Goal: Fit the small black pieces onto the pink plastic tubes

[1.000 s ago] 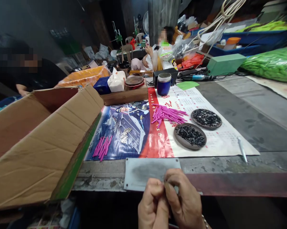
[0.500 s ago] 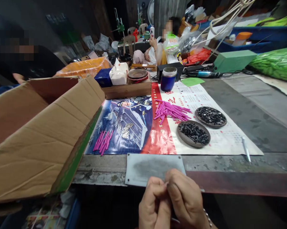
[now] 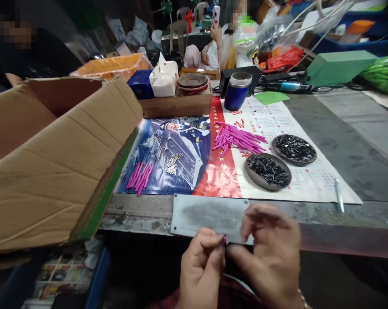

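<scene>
Thumb and index finger of my left hand (image 3: 202,264) pinch a small magenta stick (image 3: 225,240), of which only the tip shows. To its right, my right hand (image 3: 273,249) has thumb and fingers spread apart, with nothing visible between them; it is slightly blurred. Both hands are in front of the grey metal plate (image 3: 209,214) at the table edge. Beyond it lie a pile of magenta sticks (image 3: 237,137), a smaller group of them (image 3: 140,177) and a cluster of small metal rings (image 3: 173,163). Two round dishes hold thin black pieces (image 3: 267,171).
A large open cardboard box (image 3: 61,159) stands at the left. Behind the poster (image 3: 222,176) are a blue jar (image 3: 237,92), a tissue pack (image 3: 164,79) and a wooden box (image 3: 177,105). A white pen-like tool (image 3: 339,195) lies at right. Two people sit beyond the table.
My hands were together over something hidden; now my right hand has moved away to the right and opened. The magenta tip has come into sight at my left fingertips.
</scene>
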A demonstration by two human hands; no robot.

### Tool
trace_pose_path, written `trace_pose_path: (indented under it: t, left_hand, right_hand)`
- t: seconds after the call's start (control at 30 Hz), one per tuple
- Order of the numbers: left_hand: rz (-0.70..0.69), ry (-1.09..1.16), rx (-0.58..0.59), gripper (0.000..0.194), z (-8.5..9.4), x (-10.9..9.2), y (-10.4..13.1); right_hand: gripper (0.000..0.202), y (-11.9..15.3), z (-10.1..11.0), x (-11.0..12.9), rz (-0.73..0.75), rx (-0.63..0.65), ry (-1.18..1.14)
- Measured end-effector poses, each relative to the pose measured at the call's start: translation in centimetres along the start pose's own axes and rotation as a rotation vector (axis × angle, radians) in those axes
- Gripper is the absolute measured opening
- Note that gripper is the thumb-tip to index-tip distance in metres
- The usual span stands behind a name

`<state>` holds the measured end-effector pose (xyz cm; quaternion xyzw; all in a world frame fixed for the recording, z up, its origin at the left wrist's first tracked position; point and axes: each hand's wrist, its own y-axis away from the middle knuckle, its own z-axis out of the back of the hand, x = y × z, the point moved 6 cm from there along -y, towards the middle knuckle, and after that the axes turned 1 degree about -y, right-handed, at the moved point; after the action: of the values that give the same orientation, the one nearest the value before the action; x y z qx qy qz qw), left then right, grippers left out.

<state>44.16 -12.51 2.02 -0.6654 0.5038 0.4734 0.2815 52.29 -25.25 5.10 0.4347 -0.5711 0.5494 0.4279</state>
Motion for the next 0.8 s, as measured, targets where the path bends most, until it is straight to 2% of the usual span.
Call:
trace_pose_path:
  t: [0.07, 0.17, 0.2, 0.33, 0.43, 0.47, 0.5, 0.6, 0.67, 0.73, 0.8]
  left_hand:
    - [0.001, 0.006, -0.023, 0.005, 0.1, 0.0, 0.1]
    - [0.009, 0.012, -0.032, 0.008, 0.2, 0.0, 0.1]
    - [0.016, -0.002, -0.038, 0.007, 0.4, 0.0, 0.1]
    - [0.027, -0.062, -0.072, 0.006, 1.1, -0.2, 0.2]
    - [0.012, -0.057, -0.05, 0.007, 1.0, -0.3, 0.4]
    - [0.013, -0.055, -0.034, 0.007, 0.8, -0.2, 0.4]
    - [0.016, -0.054, -0.02, 0.008, 0.7, -0.1, 0.4]
    - [0.021, -0.047, 0.005, 0.009, 0.3, 0.3, 0.4]
    - [-0.001, -0.069, 0.008, 0.009, 0.3, 0.0, 0.4]
    - [-0.029, -0.134, 0.027, 0.01, 0.4, -0.7, 0.4]
    - [-0.043, -0.243, 0.064, 0.01, 0.7, -1.7, 0.2]
  right_hand:
    - [0.064, 0.3, -0.7, -0.3, -0.025, 0.09, 0.041]
    - [0.046, 0.7, -0.2, -0.7, -0.031, 0.005, 0.059]
    - [0.045, 0.9, -0.3, -0.5, 0.002, 0.025, 0.057]
    - [0.039, 1.7, -1.5, -0.1, 0.082, 0.226, 0.175]
    - [0.011, 1.9, -2.4, 0.7, 0.217, 0.335, 0.253]
    - [0.01, 1.9, -2.7, 1.0, 0.266, 0.353, 0.264]
    - [0.019, 1.9, -2.9, 1.2, 0.283, 0.373, 0.27]
    - [0.044, 1.7, -3.4, 0.4, 0.101, 0.475, 0.182]
    - [0.049, 1.7, -3.5, 0.2, -0.003, 0.539, 0.085]
    - [0.039, 1.5, -2.9, 0.5, 0.031, 0.515, 0.084]
    - [0.021, 1.1, -1.6, 0.5, 0.076, 0.43, 0.174]
